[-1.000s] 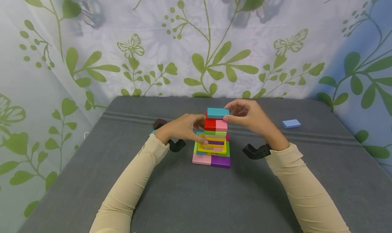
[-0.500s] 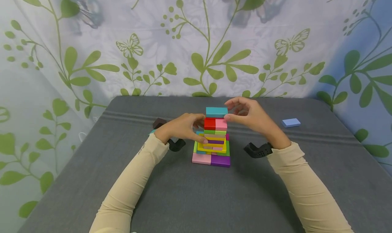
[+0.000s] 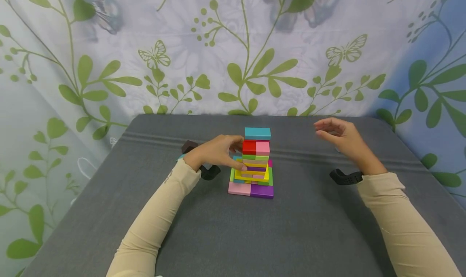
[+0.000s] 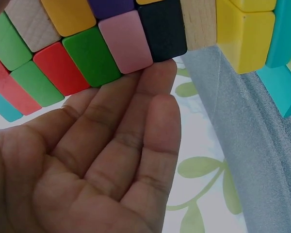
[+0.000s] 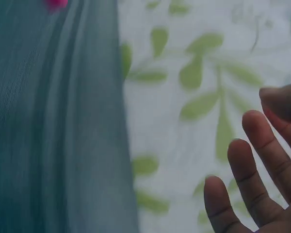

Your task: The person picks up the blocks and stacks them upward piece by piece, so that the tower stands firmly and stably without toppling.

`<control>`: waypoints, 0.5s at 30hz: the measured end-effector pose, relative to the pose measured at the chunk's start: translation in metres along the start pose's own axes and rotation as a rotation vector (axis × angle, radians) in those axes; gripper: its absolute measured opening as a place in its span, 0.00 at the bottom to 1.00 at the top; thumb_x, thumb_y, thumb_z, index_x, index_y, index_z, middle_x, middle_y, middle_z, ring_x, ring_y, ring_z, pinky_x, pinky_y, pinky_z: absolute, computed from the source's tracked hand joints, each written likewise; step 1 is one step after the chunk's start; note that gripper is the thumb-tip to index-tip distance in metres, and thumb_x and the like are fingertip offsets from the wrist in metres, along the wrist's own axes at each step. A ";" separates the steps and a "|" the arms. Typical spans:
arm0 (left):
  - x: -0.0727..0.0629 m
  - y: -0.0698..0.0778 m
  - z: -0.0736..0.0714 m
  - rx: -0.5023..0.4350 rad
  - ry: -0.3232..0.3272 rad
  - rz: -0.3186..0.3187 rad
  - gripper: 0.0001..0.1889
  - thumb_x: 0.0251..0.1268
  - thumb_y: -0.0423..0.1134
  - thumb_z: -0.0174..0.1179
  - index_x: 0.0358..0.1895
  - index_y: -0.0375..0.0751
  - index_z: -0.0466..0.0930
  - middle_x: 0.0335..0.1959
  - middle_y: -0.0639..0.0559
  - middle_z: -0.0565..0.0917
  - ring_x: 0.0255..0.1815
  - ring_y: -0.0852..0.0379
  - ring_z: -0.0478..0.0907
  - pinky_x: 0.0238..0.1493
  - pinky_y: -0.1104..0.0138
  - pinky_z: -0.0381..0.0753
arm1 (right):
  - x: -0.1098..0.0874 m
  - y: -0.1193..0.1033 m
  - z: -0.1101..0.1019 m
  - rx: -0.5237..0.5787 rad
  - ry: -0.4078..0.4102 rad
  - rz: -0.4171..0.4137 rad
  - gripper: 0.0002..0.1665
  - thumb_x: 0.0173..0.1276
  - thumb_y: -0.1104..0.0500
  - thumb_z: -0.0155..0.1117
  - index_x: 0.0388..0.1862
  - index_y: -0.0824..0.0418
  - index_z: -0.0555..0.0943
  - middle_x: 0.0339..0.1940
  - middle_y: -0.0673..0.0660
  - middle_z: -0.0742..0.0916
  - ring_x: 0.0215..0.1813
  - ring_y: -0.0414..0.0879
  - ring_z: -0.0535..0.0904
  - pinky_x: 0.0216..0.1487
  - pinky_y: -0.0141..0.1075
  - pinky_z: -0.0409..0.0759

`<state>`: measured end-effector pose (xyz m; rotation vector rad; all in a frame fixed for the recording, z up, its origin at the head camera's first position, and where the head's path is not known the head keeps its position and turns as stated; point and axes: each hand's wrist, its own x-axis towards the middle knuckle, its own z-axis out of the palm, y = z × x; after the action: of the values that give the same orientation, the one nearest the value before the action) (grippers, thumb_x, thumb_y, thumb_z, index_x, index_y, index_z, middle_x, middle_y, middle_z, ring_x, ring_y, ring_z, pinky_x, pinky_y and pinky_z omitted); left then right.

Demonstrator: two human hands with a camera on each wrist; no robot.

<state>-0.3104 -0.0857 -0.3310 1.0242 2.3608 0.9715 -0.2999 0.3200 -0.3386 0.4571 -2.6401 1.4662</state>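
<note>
A tower of colourful blocks (image 3: 256,148) stands mid-table, with a teal block (image 3: 257,134) on top. My left hand (image 3: 219,151) holds the tower's left side, thumb at the front and fingers reaching round the back. In the left wrist view, the fingertips (image 4: 161,73) meet the far edge of several stacked blocks (image 4: 123,41). To the right of the tower, my right hand (image 3: 340,137) is above the table with nothing in it, its fingers loosely bent. It hides nearly all of a light blue block.
The grey table (image 3: 225,236) ends at a leaf-patterned curtain (image 3: 204,58) along the back. A dark brown block-like shape (image 3: 189,146) shows behind my left wrist. A black camera mount (image 3: 345,177) sits at my right wrist.
My right hand has left the teal block and moved right, now over the light blue block. The teal block shifted slightly left onto the top. My left hand stays put.
</note>
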 end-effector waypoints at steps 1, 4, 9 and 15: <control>0.000 0.000 0.000 0.000 -0.001 0.000 0.40 0.65 0.44 0.78 0.75 0.30 0.72 0.66 0.41 0.84 0.64 0.45 0.82 0.68 0.57 0.80 | -0.001 0.008 -0.006 -0.029 0.008 0.010 0.13 0.82 0.62 0.66 0.62 0.60 0.84 0.48 0.29 0.86 0.49 0.30 0.83 0.47 0.22 0.79; -0.001 0.000 0.000 -0.002 0.000 -0.001 0.40 0.65 0.44 0.78 0.75 0.30 0.72 0.66 0.42 0.84 0.64 0.45 0.82 0.68 0.57 0.80 | -0.006 0.031 -0.023 -0.126 0.021 0.055 0.16 0.83 0.61 0.64 0.64 0.66 0.82 0.49 0.33 0.86 0.48 0.27 0.80 0.45 0.22 0.77; -0.002 0.000 0.000 -0.003 0.001 0.002 0.39 0.65 0.44 0.78 0.74 0.30 0.73 0.66 0.42 0.84 0.63 0.46 0.82 0.68 0.57 0.80 | -0.015 0.060 -0.045 -0.299 0.014 0.170 0.20 0.84 0.65 0.58 0.69 0.73 0.78 0.63 0.70 0.84 0.61 0.54 0.80 0.42 0.29 0.74; -0.002 -0.002 0.001 -0.002 -0.003 0.010 0.38 0.65 0.44 0.78 0.74 0.30 0.73 0.66 0.41 0.84 0.63 0.45 0.82 0.67 0.58 0.81 | -0.017 0.091 -0.063 -0.454 -0.034 0.223 0.35 0.64 0.76 0.55 0.73 0.75 0.74 0.68 0.84 0.74 0.47 0.68 0.79 0.31 0.40 0.69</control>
<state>-0.3090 -0.0878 -0.3326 1.0368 2.3544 0.9745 -0.3148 0.4217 -0.3825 0.1494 -3.0029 0.8526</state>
